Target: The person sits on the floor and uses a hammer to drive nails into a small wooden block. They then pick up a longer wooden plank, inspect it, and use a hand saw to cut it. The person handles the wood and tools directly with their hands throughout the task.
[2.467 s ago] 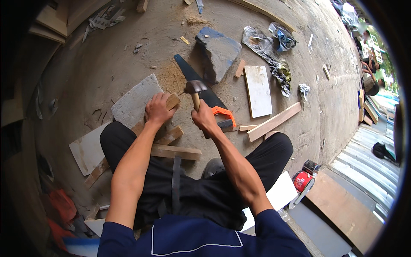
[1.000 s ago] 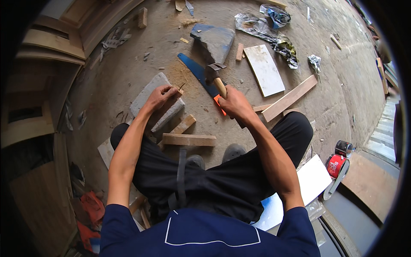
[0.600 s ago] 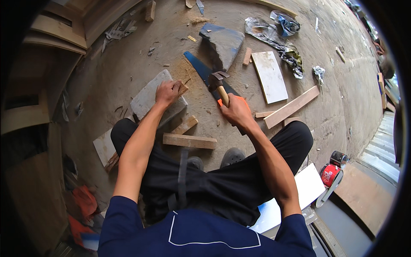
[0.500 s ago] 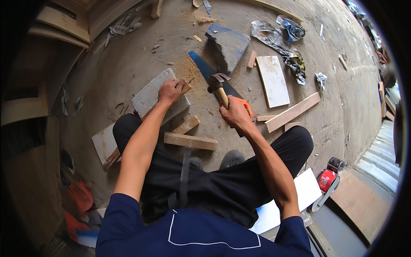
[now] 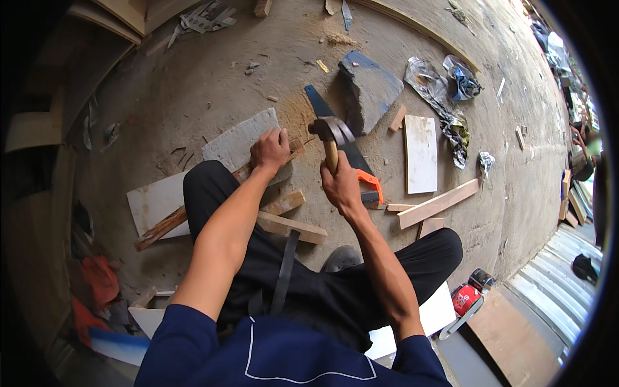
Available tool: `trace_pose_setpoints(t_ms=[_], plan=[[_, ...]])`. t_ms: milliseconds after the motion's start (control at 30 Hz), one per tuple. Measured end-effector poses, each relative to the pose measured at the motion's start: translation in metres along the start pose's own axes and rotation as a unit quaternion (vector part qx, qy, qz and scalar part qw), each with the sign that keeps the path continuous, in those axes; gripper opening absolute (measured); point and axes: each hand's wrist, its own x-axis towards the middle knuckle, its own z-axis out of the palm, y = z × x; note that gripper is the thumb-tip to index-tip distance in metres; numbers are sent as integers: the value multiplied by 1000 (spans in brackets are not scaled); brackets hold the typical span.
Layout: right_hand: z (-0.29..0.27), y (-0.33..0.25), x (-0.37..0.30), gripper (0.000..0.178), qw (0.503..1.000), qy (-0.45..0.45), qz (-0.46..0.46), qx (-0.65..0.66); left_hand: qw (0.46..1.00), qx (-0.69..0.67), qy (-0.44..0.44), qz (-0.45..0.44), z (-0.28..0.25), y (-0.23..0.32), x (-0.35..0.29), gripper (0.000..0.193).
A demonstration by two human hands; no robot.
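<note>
My right hand (image 5: 340, 186) is wrapped round the wooden handle of a claw hammer (image 5: 331, 131), its metal head raised in front of me. My left hand (image 5: 270, 152) is closed on a long, rough wooden strip (image 5: 161, 228), which slants from the lower left across a grey concrete block (image 5: 242, 137). One end of the strip sticks out just past my left fingers. My hand hides whatever lies under them. Behind the hammer, a handsaw (image 5: 360, 160) with a dark blade and orange-and-black handle lies on the ground, beside sawdust.
Short wood offcuts (image 5: 293, 228) lie between my knees. A blue-grey stone block (image 5: 371, 93) sits beyond the saw. To the right are a white board (image 5: 420, 155), a wooden plank (image 5: 440, 204) and crumpled plastic (image 5: 433, 84). A red tape roll (image 5: 465, 300) is by my right knee.
The view has shifted, so the ground things appear further right. The hammer has come nearer my left hand, its handle now more upright. My left hand still grips the strip.
</note>
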Motion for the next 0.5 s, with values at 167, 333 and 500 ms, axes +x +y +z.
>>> trace_pose_setpoints(t_ms=[167, 333, 500], plan=[[1, 9, 12, 17, 995, -56, 50, -69, 1000, -11, -5, -2, 3, -2, 1, 27], [-5, -2, 9, 19, 999, -24, 33, 22, 1000, -18, 8, 8, -5, 3, 1, 25], [1, 27, 20, 19, 996, -45, 76, -9, 1000, -13, -10, 1, -3, 5, 2, 25]])
